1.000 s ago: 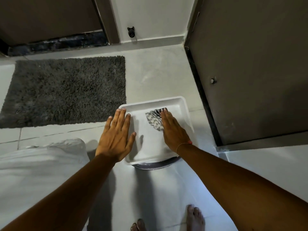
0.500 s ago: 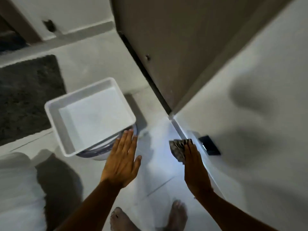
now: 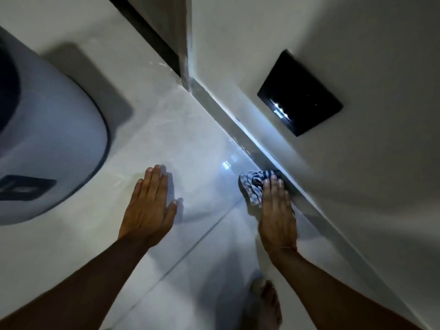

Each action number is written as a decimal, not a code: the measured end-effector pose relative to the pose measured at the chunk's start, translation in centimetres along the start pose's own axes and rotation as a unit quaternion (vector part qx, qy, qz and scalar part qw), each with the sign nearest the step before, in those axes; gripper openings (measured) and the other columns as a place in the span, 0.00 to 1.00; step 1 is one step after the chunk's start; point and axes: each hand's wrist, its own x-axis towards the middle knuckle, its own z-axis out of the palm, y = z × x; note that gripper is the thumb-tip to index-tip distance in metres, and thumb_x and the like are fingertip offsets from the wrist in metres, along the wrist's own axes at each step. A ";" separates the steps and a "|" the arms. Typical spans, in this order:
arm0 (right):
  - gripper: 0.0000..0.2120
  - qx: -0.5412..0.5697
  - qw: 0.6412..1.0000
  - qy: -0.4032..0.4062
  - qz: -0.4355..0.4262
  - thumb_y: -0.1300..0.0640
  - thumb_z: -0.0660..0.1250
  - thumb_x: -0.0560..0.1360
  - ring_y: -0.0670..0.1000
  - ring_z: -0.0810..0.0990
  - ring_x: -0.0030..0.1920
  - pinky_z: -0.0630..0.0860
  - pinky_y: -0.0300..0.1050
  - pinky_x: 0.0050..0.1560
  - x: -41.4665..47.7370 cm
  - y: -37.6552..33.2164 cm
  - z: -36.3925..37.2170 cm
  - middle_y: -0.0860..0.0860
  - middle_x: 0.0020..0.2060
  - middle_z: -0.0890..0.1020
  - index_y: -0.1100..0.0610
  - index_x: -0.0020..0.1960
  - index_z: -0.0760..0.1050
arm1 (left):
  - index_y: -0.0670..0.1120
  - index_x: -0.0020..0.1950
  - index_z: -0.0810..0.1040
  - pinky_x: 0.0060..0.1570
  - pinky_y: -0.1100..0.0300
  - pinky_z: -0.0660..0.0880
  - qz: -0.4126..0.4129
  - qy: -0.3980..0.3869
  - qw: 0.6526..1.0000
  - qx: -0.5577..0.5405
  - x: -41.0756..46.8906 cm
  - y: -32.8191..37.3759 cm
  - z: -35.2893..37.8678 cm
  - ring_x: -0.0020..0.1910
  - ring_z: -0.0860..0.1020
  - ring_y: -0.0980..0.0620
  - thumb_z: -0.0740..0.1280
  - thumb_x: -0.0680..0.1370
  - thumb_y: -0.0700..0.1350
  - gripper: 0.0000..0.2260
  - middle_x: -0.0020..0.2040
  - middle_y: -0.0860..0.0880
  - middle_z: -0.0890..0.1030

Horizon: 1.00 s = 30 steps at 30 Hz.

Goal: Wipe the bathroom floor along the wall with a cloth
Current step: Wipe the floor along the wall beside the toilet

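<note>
At the far left stands a big rounded white container (image 3: 54, 144) with a dark rim, cut off by the edge of the view; it is blurred, and a dark label-like patch shows on its lower side. It stands on the pale glossy floor (image 3: 181, 129) and throws a grey shadow toward the top.

More to the right, the left hand (image 3: 148, 208) is spread flat, palm down, over the floor. Its fingers are straight and close together, the thumb is a little out to the side, and it holds nothing. I cannot tell if the palm really touches the tile or hangs just above it. A thin tile joint runs diagonally between the two hands.

Next comes the right hand (image 3: 276, 210), also flat and palm down, with fingers straight and together. It presses on a crumpled cloth (image 3: 252, 186) with a blue and white pattern. The cloth lies on the floor, partly under the fingers, and its far end is just beside the skirting (image 3: 238, 110) at the foot of the wall. A thin thread is around the right wrist.

Below the right arm a bare foot (image 3: 267, 306) rests on the floor.

At the right rises the light wall (image 3: 357, 198). A black square plate (image 3: 300, 91) is set into it, above the cloth, and it reflects small bright lights.
</note>
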 end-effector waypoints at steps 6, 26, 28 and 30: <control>0.35 0.053 0.998 -0.013 0.018 0.50 0.57 0.77 0.60 0.48 0.78 0.47 0.60 0.77 -0.2 -1.3 1.4 0.62 0.78 0.54 0.63 0.78 0.50 | 0.37 0.80 0.54 0.78 0.42 0.55 -0.010 0.033 0.999 0.006 2.0 -0.6 3.2 0.81 0.54 0.39 0.54 0.80 0.54 0.33 0.81 0.37 0.55; 0.32 0.041 0.990 -0.088 -0.099 0.44 0.50 0.80 0.55 0.51 0.78 0.49 0.54 0.77 3.7 -0.7 0.6 0.57 0.78 0.55 0.59 0.78 0.50 | 0.39 0.81 0.48 0.79 0.43 0.50 -0.056 0.069 0.996 -0.014 3.9 -3.0 2.7 0.82 0.46 0.41 0.52 0.78 0.64 0.40 0.82 0.39 0.49; 0.33 0.052 0.989 -0.086 -0.109 0.42 0.48 0.80 0.55 0.50 0.79 0.48 0.54 0.78 7.0 -2.9 0.4 0.56 0.79 0.54 0.58 0.78 0.48 | 0.39 0.81 0.47 0.79 0.43 0.49 -0.052 0.066 0.996 -0.010 4.1 -3.0 2.5 0.82 0.46 0.41 0.53 0.78 0.65 0.41 0.82 0.39 0.49; 0.33 0.051 0.989 -0.068 -0.121 0.42 0.49 0.80 0.55 0.49 0.79 0.48 0.54 0.78 10.4 -6.0 0.5 0.56 0.79 0.54 0.58 0.79 0.48 | 0.39 0.81 0.47 0.79 0.43 0.49 -0.059 0.067 0.996 -0.006 4.3 -2.9 2.7 0.82 0.46 0.41 0.54 0.77 0.65 0.42 0.82 0.39 0.49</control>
